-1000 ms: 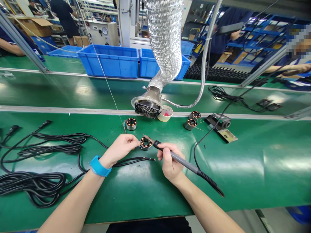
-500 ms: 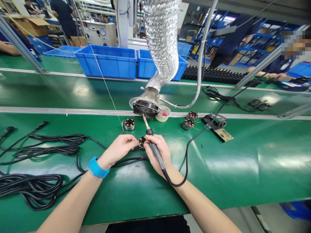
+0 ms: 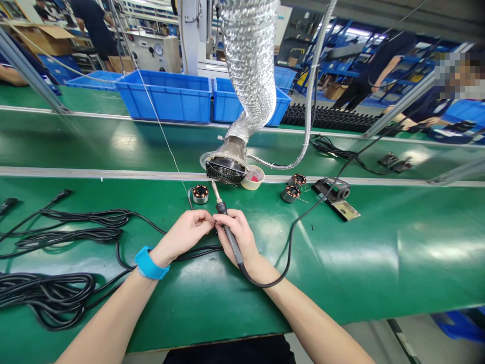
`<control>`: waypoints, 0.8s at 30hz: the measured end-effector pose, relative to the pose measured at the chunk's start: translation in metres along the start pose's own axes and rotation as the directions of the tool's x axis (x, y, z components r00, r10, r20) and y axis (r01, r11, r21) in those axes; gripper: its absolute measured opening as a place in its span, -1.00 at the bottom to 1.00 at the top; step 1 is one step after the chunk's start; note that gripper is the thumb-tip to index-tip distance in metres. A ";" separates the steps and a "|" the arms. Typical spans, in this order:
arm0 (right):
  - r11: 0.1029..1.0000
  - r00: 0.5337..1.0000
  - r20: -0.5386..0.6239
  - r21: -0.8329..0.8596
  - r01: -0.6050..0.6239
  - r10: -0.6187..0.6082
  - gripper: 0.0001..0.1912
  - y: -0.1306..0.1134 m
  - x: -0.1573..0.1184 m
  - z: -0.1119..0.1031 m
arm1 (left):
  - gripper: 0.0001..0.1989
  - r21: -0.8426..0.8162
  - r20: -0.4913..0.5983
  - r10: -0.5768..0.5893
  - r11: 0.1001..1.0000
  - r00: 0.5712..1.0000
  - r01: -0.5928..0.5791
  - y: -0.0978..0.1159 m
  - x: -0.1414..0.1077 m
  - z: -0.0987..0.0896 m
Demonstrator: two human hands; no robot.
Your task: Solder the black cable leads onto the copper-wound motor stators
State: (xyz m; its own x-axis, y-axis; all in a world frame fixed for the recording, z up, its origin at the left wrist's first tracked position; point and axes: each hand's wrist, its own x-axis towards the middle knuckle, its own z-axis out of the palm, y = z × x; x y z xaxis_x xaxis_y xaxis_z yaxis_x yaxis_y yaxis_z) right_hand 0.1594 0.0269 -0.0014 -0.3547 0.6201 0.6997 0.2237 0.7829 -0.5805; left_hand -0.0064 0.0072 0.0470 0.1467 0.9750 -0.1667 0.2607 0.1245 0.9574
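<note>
My right hand (image 3: 242, 237) is closed round a soldering iron (image 3: 232, 243), whose tip points up and away toward the fan grille. Its thumb and fingertips meet those of my left hand (image 3: 189, 233), which has a blue band at the wrist. My left fingers are pinched together; what is between them is too small and covered to make out. A copper-wound motor stator at the fingertips is now almost wholly hidden by my hands. Just beyond stands another stator (image 3: 200, 194), with a thin solder wire (image 3: 172, 146) hanging down near it.
A fume extractor (image 3: 226, 171) on a foil duct hangs ahead, beside a small tub (image 3: 252, 178). To the right are two stators (image 3: 291, 194) and an iron stand (image 3: 335, 194). Coiled black cables (image 3: 49, 293) lie left. Blue bins (image 3: 164, 98) and co-workers are beyond.
My right hand and the soldering iron have shifted left, closing in on my left fingertips. The stator between my hands, visible before, is now covered. A co-worker at the back right has moved.
</note>
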 end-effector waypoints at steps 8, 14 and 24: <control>1.000 1.000 -0.011 0.021 -0.008 0.009 -0.52 0.002 0.000 -0.003 | -0.84 0.007 0.030 0.059 0.998 0.998 -0.059 -0.007 0.001 0.000; 0.999 1.000 0.012 0.033 0.002 -0.002 -0.56 0.001 0.001 -0.001 | -0.86 0.033 0.041 0.093 0.995 0.995 -0.094 -0.010 0.001 0.000; 1.000 1.000 -0.013 -0.004 -0.002 0.002 -0.58 0.002 -0.005 -0.002 | -0.82 0.083 0.042 0.065 0.994 0.997 -0.068 -0.007 0.000 0.000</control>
State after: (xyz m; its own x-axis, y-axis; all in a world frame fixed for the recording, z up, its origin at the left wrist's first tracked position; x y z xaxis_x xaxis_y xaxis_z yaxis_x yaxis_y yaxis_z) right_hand 0.1631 0.0259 -0.0050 -0.3425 0.6220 0.7042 0.2282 0.7821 -0.5798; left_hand -0.0083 0.0065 0.0400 0.2036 0.9724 -0.1140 0.3281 0.0419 0.9437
